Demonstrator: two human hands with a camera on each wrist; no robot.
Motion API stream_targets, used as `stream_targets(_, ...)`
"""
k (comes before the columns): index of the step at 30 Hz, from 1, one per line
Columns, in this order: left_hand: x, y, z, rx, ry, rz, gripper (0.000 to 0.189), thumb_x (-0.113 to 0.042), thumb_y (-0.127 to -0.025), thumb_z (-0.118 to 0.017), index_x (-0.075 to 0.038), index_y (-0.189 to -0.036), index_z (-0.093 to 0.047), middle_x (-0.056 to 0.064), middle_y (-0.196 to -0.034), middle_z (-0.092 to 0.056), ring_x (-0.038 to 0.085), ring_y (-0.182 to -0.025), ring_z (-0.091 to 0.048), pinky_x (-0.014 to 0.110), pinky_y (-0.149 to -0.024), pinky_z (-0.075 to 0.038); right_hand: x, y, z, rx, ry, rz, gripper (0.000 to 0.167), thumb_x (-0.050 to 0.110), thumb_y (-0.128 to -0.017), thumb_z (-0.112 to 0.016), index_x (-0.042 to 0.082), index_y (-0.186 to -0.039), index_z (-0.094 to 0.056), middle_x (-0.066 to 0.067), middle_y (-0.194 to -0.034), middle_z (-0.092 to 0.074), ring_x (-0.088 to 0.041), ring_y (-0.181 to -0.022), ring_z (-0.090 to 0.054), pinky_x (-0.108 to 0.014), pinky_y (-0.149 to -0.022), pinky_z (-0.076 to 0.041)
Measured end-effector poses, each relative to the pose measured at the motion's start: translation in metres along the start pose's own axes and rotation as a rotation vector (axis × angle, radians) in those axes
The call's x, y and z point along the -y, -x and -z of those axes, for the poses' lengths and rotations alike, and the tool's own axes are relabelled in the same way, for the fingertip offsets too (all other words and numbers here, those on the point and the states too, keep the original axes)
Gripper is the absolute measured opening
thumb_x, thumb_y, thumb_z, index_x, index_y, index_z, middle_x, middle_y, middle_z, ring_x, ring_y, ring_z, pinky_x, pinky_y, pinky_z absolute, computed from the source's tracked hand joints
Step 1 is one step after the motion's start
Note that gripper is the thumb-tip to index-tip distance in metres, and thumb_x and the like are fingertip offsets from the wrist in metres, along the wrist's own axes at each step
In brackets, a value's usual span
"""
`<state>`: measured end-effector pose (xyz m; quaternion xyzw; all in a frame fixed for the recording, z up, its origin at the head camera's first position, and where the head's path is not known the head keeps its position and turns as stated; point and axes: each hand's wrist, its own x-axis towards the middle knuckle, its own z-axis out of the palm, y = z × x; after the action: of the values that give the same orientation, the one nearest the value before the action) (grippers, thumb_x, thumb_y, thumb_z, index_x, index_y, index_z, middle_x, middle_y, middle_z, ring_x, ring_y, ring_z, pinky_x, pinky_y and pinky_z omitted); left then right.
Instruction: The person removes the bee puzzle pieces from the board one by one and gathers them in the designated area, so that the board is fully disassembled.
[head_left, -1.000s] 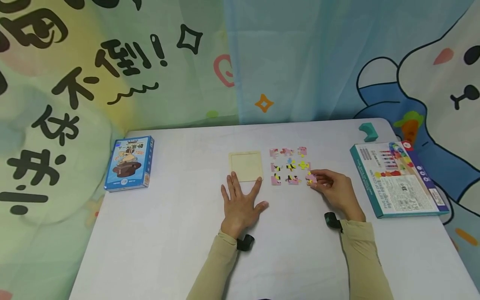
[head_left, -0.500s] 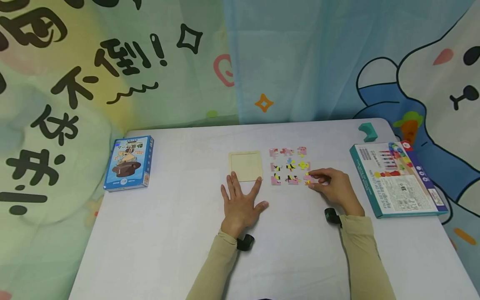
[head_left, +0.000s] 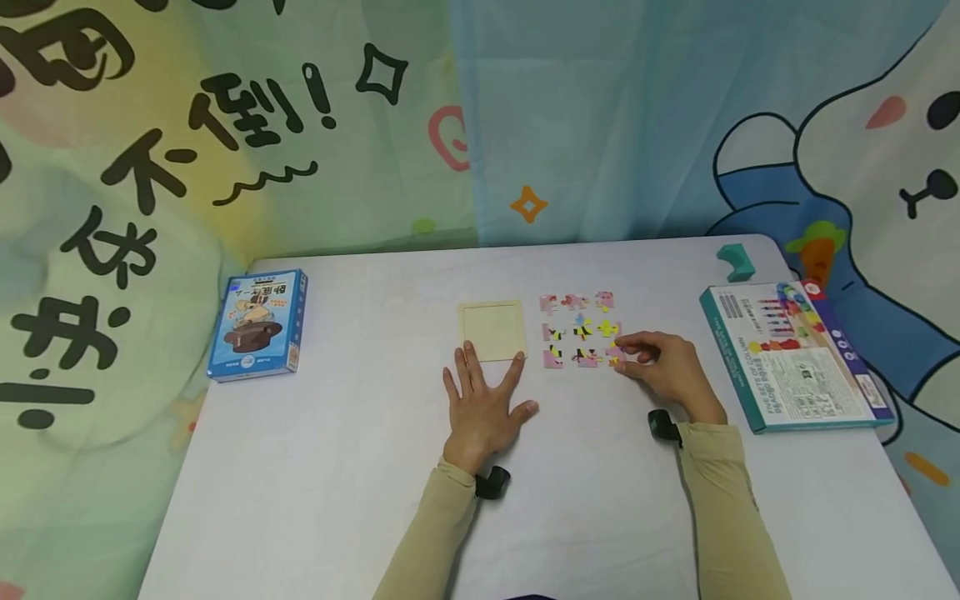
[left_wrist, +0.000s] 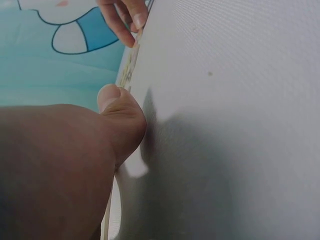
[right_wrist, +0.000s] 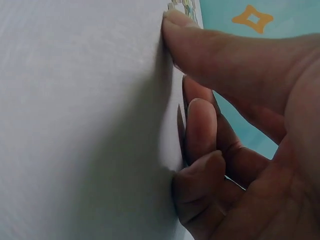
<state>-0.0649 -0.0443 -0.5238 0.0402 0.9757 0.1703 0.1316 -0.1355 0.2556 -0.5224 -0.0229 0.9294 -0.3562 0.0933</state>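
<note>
My left hand [head_left: 482,415] lies flat with spread fingers, its fingertips on the near edge of a square, pale wooden puzzle tray [head_left: 492,331]. To the right of the tray, pink, yellow and black jigsaw pieces [head_left: 582,331] lie in three spaced rows. At the near right corner of these rows, my right hand [head_left: 673,375] pinches a pink and yellow puzzle piece [head_left: 615,356] between thumb and fingers. The fingertips partly cover that piece. In the right wrist view the thumb [right_wrist: 220,57] hides most of it. The left wrist view shows mainly the left thumb [left_wrist: 122,117].
A blue box [head_left: 255,325] lies at the left of the white table [head_left: 360,467]. A larger teal-edged box [head_left: 798,358] lies at the right, with a teal curved block [head_left: 737,262] behind it. A printed curtain [head_left: 585,125] hangs behind the table.
My right hand has shifted slightly left with the corner piece, bringing it closer to the other pieces. My left hand stays in place on the tray edge.
</note>
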Motion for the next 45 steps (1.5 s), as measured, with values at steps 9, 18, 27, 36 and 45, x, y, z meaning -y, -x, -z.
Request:
stream_targets(9,0.0003,0.0021,-0.0006,0.005,0.000,0.008,0.077,-0.066,-0.101,-0.056,-0.042,-0.168,-0.026,0.034,-0.173,0.011,0.050,-0.163,0.010,0.071,-0.128,-0.001,0.0004,0.0002,-0.0012,-0.006,0.003,0.009,0.038,0.015,-0.092,-0.084,0.007,-0.129,-0.075,-0.015,-0.113,-0.074,-0.026,-0.094,-0.059,-0.028,-0.079,-0.046)
stream_targets(18,0.0005,-0.0006,-0.0010,-0.017,0.016,-0.019,0.077,-0.064,-0.101,-0.056,-0.041,-0.168,-0.027,0.034,-0.174,0.010,0.050,-0.163,0.009,0.072,-0.127,-0.001,0.0033,-0.0006,0.0017,-0.011,0.005,-0.026,0.038,0.016,-0.093,-0.083,0.006,-0.129,-0.073,-0.017,-0.114,-0.073,-0.028,-0.097,-0.060,-0.036,-0.083,-0.046)
stream_targets(27,0.0001,-0.0008,-0.0026,-0.001,0.017,-0.020,0.077,-0.064,-0.102,-0.056,-0.041,-0.169,-0.025,0.034,-0.173,0.012,0.051,-0.163,0.011,0.072,-0.127,0.001,0.0030,0.0012,0.0019,-0.004,0.000,-0.031,0.037,0.016,-0.093,-0.082,0.005,-0.128,-0.073,-0.018,-0.114,-0.073,-0.029,-0.098,-0.061,-0.036,-0.084,-0.047)
stream_targets(36,0.0011,0.0003,-0.0033,-0.007,0.024,-0.016,0.077,-0.064,-0.101,-0.056,-0.040,-0.168,-0.026,0.034,-0.173,0.012,0.051,-0.163,0.010,0.072,-0.127,0.000,0.0014,0.0009,0.0002,0.007,-0.009,-0.033,0.039,0.017,-0.094,-0.082,0.005,-0.130,-0.072,-0.018,-0.115,-0.072,-0.029,-0.099,-0.060,-0.036,-0.085,-0.046)
stream_targets(45,0.0022,0.0011,-0.0036,0.004,0.013,-0.017,0.077,-0.065,-0.102,-0.054,-0.041,-0.169,-0.024,0.033,-0.173,0.014,0.051,-0.162,0.013,0.072,-0.127,0.001,0.0020,0.0022,-0.0007,0.006,-0.012,-0.037,0.041,0.018,-0.094,-0.082,0.005,-0.131,-0.071,-0.018,-0.115,-0.072,-0.029,-0.100,-0.060,-0.036,-0.086,-0.047)
